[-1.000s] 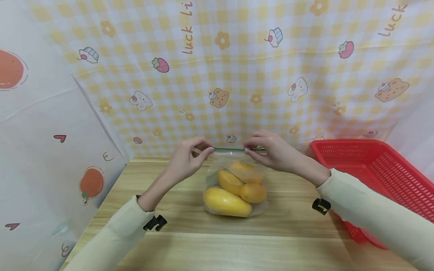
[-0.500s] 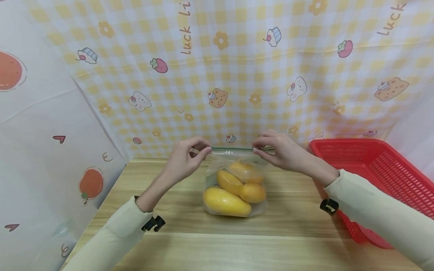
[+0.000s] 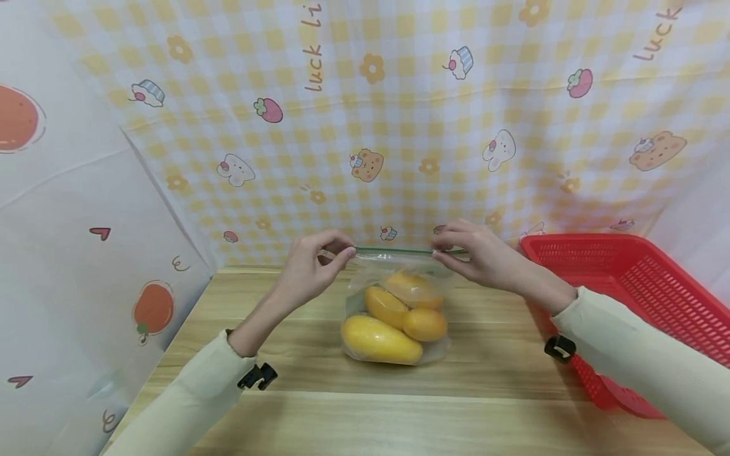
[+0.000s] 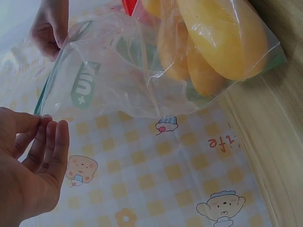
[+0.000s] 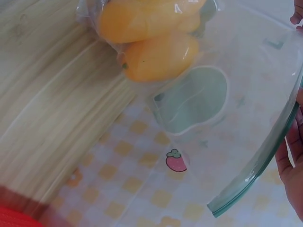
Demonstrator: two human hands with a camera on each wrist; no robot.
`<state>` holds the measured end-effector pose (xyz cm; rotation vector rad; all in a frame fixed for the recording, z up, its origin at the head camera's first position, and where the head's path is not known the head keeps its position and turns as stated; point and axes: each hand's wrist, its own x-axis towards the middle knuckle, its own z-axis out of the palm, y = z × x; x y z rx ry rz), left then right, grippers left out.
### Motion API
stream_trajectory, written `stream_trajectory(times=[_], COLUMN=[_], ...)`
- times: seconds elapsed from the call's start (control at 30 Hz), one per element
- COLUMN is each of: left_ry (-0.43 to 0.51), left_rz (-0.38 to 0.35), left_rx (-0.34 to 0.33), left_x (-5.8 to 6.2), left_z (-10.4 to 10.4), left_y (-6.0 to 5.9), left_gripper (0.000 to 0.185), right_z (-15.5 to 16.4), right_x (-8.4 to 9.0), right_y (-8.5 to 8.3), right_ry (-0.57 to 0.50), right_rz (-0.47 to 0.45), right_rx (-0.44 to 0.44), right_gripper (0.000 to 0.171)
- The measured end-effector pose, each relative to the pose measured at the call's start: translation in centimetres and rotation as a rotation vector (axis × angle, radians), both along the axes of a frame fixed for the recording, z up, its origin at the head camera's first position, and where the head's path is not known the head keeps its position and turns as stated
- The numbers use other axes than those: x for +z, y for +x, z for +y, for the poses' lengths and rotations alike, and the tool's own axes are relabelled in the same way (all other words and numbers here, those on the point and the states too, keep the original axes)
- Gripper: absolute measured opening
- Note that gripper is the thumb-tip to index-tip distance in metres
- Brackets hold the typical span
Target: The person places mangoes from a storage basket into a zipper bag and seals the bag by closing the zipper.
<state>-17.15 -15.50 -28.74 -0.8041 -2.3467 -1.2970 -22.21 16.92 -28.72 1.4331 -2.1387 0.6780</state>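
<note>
— What do we have in our hands?

— A clear plastic zip bag (image 3: pixel 399 297) holding yellow mangoes (image 3: pixel 393 316). It stands on the pale wooden worktop (image 3: pixel 319 405), with its green seal strip (image 3: pixel 393 251) stretched level across the top.

— How does our left hand sit on it?

— Our left hand (image 3: pixel 310 269) is at the end of the seal strip farthest from the red plastic mesh basket (image 3: pixel 639 285). Thumb and fingertips are drawn together, and the grip pinches that corner of the bag. The left wrist view shows the fingers (image 4: pixel 49 142) meeting at the strip's edge (image 4: pixel 47 90).

— And our right hand?

— Our right hand (image 3: pixel 479 253) is on the end of the strip nearest the basket. Its grip is likewise clamped on the seal, fingers curled over the top edge. In the right wrist view only a sliver of the hand (image 5: pixel 291 165) shows beside the strip (image 5: pixel 258 170).

— Where are the mangoes inside the bag?

— They lie heaped at the bottom of the bag, resting on the worktop through the plastic. The upper part of the bag above them is slack and see-through.

— What else is around the bag?

— The basket sits on the worktop just beyond our right hand. Behind the bag hangs a yellow checked cloth backdrop (image 3: pixel 399 126) printed with bears, rabbits and strawberries.
</note>
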Motion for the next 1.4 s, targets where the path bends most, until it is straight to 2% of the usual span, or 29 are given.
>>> stream_trajectory(times=[0.93, 1.4], left_ry=[0.028, 0.008], left_rz=[0.010, 0.004], left_rx=[-0.003, 0.013], left_x=[-0.1, -0.1], left_z=[-0.2, -0.3], left_y=[0.0, 0.0], left_gripper=[0.006, 0.005], right_z=[1.7, 2.4], right_x=[-0.2, -0.3], right_y=[0.1, 0.3], right_ry=[0.022, 0.048], right_rz=[-0.019, -0.050], right_rx=[-0.003, -0.058], right_gripper=[0.019, 0.021])
